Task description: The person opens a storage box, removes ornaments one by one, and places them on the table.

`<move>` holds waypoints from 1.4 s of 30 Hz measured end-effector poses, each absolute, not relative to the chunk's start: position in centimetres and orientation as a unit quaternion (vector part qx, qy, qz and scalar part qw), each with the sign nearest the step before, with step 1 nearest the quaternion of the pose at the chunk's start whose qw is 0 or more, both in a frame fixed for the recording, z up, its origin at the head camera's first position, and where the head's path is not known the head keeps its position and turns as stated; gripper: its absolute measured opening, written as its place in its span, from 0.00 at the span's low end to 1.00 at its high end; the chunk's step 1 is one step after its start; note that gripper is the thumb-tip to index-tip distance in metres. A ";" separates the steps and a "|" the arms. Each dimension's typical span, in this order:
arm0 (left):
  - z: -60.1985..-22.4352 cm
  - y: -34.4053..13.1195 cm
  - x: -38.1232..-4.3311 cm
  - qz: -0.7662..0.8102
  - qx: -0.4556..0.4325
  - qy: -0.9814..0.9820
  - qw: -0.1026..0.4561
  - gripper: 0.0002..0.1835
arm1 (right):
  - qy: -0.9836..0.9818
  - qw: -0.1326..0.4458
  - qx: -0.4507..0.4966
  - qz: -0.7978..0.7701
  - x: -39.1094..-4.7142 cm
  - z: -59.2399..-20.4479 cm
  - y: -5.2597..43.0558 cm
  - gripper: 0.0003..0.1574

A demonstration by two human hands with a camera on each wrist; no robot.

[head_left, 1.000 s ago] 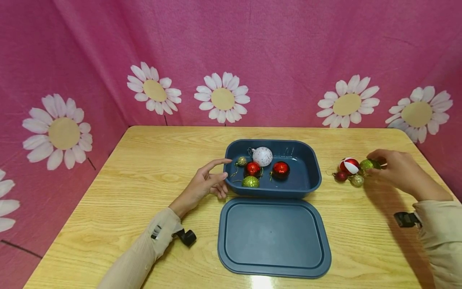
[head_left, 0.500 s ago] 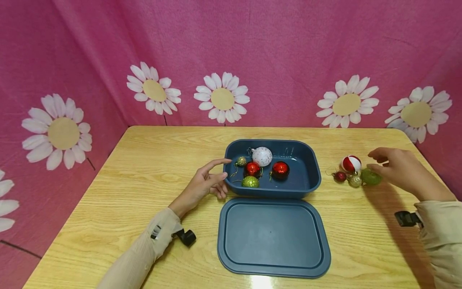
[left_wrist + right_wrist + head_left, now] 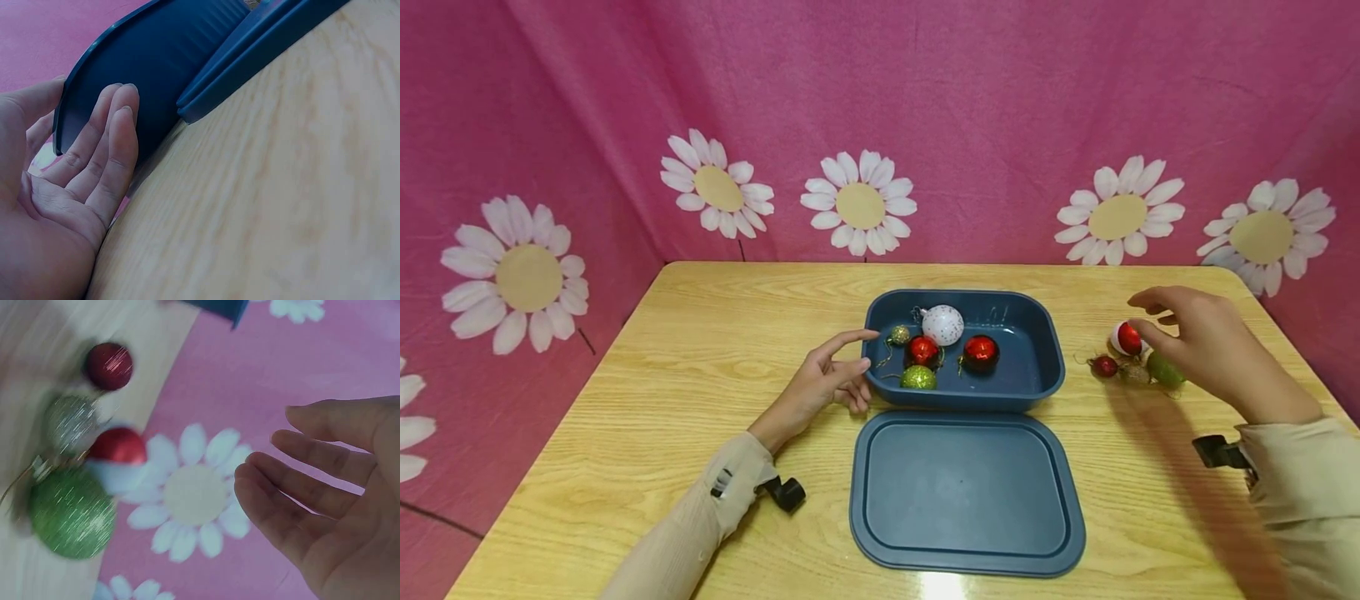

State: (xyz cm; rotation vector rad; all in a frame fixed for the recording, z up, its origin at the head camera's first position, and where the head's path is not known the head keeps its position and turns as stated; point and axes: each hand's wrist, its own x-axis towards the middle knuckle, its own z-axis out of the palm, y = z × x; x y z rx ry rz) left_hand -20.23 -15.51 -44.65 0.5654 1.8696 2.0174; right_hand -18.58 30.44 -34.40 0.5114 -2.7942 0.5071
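Observation:
My left hand (image 3: 831, 377) lies at the left end of a dark blue box (image 3: 1036, 397), its thumb and index fingertips on the rim. Other fingers (image 3: 122, 134) bend loosely beside the outer wall in the left wrist view. Inside sit a white speckled bauble (image 3: 943, 325), two red baubles, a green glitter bauble (image 3: 918, 377) and a small gold one (image 3: 899, 335). My right hand (image 3: 1206, 350) hovers over a cluster at the right, holding nothing. The cluster has a red-and-white bauble (image 3: 1126, 337), a small red one (image 3: 109, 366), a gold one (image 3: 72, 423) and a green one (image 3: 74, 512).
A flat dark blue lid (image 3: 967, 493) lies on the table just in front of the box. The wooden table (image 3: 760, 300) backs onto a pink cloth (image 3: 985, 125) with white daisies.
My right hand has let go of the green bauble and shifted left over the red-and-white one. The baubles in that cluster have rolled slightly. My left hand stays at the box.

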 end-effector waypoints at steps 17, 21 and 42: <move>-44.8 -15.6 -20.1 0.711 0.199 0.654 0.163 0.27 | -0.942 0.153 0.241 0.175 -17.8 -33.7 26.5 0.21; -44.8 -15.6 -20.1 0.711 0.199 0.655 0.163 0.26 | -0.938 0.149 0.255 0.180 -17.9 -33.6 25.6 0.20; -44.8 -15.5 -20.2 0.710 0.201 0.655 0.164 0.25 | -0.929 0.121 0.294 0.190 -18.9 -33.9 19.5 0.17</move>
